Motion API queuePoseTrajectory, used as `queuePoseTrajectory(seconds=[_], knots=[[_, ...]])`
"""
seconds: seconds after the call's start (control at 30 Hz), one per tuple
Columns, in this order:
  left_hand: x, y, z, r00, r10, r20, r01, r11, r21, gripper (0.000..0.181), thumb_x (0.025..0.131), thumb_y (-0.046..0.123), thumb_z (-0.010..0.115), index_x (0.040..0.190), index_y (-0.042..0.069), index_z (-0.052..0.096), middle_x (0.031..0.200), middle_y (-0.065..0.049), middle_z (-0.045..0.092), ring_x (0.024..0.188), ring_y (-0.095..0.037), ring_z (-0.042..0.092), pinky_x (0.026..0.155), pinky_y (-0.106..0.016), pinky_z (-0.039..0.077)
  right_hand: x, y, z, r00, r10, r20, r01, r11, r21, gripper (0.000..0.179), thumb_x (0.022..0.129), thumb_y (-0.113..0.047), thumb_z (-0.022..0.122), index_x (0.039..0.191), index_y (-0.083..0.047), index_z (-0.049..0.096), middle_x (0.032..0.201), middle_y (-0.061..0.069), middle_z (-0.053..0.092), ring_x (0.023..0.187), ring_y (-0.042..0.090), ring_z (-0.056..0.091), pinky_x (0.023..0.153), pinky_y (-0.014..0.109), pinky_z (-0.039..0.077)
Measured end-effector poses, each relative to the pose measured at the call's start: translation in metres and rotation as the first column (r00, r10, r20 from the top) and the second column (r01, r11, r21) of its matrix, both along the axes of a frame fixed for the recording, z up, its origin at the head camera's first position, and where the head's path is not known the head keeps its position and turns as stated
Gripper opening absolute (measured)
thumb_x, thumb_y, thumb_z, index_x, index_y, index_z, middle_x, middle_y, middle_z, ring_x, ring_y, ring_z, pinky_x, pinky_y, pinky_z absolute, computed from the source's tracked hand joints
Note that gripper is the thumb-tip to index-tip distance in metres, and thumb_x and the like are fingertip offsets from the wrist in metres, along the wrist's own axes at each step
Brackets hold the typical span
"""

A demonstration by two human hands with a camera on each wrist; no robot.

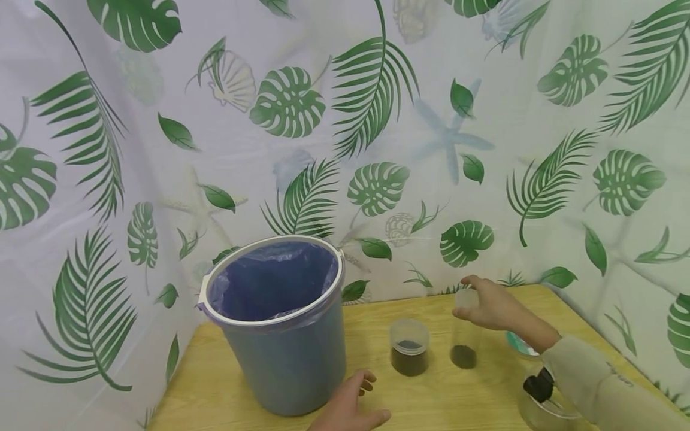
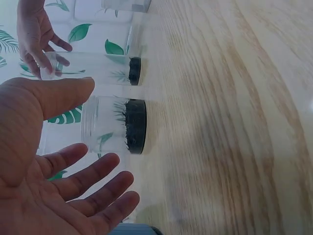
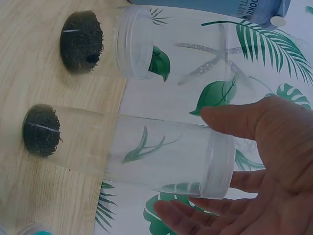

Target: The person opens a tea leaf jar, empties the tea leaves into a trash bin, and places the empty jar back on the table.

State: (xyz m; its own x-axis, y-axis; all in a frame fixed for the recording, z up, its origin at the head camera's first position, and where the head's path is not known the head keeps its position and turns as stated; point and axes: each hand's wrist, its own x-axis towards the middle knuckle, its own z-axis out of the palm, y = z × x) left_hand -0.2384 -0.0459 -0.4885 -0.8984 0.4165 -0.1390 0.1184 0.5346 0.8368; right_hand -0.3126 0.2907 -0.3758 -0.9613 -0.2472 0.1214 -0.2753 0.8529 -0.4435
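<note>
My right hand [image 1: 493,305] is around the top of a tall clear jar [image 3: 161,152], its thumb along one side of the rim and its fingers spread past the other. Dark, shredded, tea-like bits cover that jar's bottom. To its left stands a shorter, wider clear jar [image 1: 409,347] with a ridged neck and a thicker layer of the same dark bits. My left hand [image 1: 350,407] is between the bucket and the short jar, nearer to me, holding nothing. In the left wrist view, its thumb and fingers [image 2: 105,169] are spread toward the short jar.
A blue bucket [image 1: 291,365] with a purple liner bag and white rim ring stands on the left of the wooden table [image 1: 431,407]. On the right, partly behind my forearm, are a teal-and-clear round item [image 1: 520,343] and a clear container [image 1: 533,407] with something black on it. Leaf-print sheeting surrounds the table.
</note>
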Motion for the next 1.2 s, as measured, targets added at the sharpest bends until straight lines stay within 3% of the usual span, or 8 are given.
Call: queuePoseTrajectory(seconds=[0.27,0.37,0.47,0.6,0.77,0.87,1.03,1.2], knots=[[0.001,-0.004,0.002,0.999,-0.017,-0.044,0.018,1.0,0.008,0.052,0.087,0.04,0.077,0.127,0.016,0.055,0.128,-0.016,0.063,0.115,-0.039,0.059,0.09,-0.056,0.051,0.0,-0.001,0.005,1.0,-0.006,-0.005,0.006,1.0,-0.001,0.062,0.088,-0.031,0.076,0.131,0.01,0.056,0.116,0.03,0.067,0.094,0.037,0.068,0.073,0.047,0.056],[0.002,-0.002,0.008,0.999,-0.018,-0.048,0.019,1.0,0.02,0.052,0.087,0.041,0.077,0.128,0.018,0.055,0.13,-0.015,0.063,0.117,-0.039,0.059,0.091,-0.055,0.051,0.003,-0.003,0.012,1.0,-0.007,-0.001,0.007,1.0,-0.026,0.062,0.088,-0.033,0.076,0.129,0.009,0.058,0.11,0.027,0.069,0.089,0.031,0.068,0.069,0.042,0.055],[0.005,0.001,0.018,0.994,-0.025,-0.103,0.027,1.0,0.012,0.053,0.087,0.041,0.077,0.129,0.017,0.056,0.13,-0.011,0.063,0.117,-0.037,0.061,0.091,-0.05,0.052,0.008,-0.007,0.019,1.0,-0.008,-0.017,0.007,1.0,-0.028,0.065,0.087,-0.04,0.076,0.128,0.008,0.061,0.113,0.028,0.069,0.093,0.034,0.069,0.071,0.044,0.056],[0.01,0.006,0.033,0.981,-0.025,-0.192,0.024,1.0,-0.008,0.058,0.086,0.047,0.077,0.131,0.018,0.056,0.13,-0.005,0.062,0.116,-0.03,0.062,0.091,-0.044,0.053,0.021,-0.015,0.033,1.0,0.001,-0.031,-0.002,1.0,-0.018,0.069,0.087,-0.05,0.075,0.124,0.007,0.064,0.115,0.027,0.07,0.098,0.037,0.069,0.075,0.047,0.057],[0.014,0.018,0.054,0.977,-0.044,-0.209,0.044,0.999,-0.004,0.068,0.083,0.055,0.078,0.137,0.022,0.053,0.132,-0.001,0.062,0.119,-0.025,0.061,0.091,-0.043,0.053,0.044,-0.032,0.056,0.996,0.003,-0.087,-0.005,1.0,-0.017,0.069,0.085,-0.058,0.074,0.118,0.003,0.07,0.111,0.018,0.074,0.097,0.03,0.07,0.075,0.043,0.058],[0.017,0.025,0.064,0.971,-0.066,-0.231,0.066,0.998,-0.009,0.077,0.082,0.058,0.079,0.142,0.02,0.049,0.133,0.001,0.061,0.119,-0.02,0.06,0.092,-0.041,0.053,0.058,-0.045,0.066,0.993,0.007,-0.114,-0.013,0.999,-0.051,0.065,0.084,-0.058,0.075,0.116,-0.001,0.072,0.105,0.012,0.076,0.089,0.022,0.07,0.069,0.036,0.056],[0.018,0.035,0.071,0.953,-0.078,-0.292,0.072,0.997,-0.031,0.087,0.077,0.059,0.082,0.146,0.019,0.046,0.132,0.002,0.062,0.115,-0.013,0.06,0.091,-0.033,0.053,0.077,-0.059,0.073,0.993,0.037,-0.112,-0.052,0.989,-0.139,0.057,0.086,-0.054,0.076,0.115,-0.005,0.072,0.097,0.003,0.073,0.069,0.011,0.059,0.055,0.026,0.049],[0.02,0.039,0.073,0.935,-0.071,-0.348,0.055,0.997,-0.057,0.079,0.079,0.051,0.084,0.143,0.019,0.049,0.126,0.003,0.066,0.112,-0.011,0.065,0.089,-0.029,0.056,0.09,-0.06,0.076,0.998,0.05,-0.033,-0.057,0.969,-0.24,0.054,0.09,-0.05,0.073,0.119,-0.005,0.069,0.09,0.004,0.071,0.061,0.014,0.06,0.053,0.029,0.052]])
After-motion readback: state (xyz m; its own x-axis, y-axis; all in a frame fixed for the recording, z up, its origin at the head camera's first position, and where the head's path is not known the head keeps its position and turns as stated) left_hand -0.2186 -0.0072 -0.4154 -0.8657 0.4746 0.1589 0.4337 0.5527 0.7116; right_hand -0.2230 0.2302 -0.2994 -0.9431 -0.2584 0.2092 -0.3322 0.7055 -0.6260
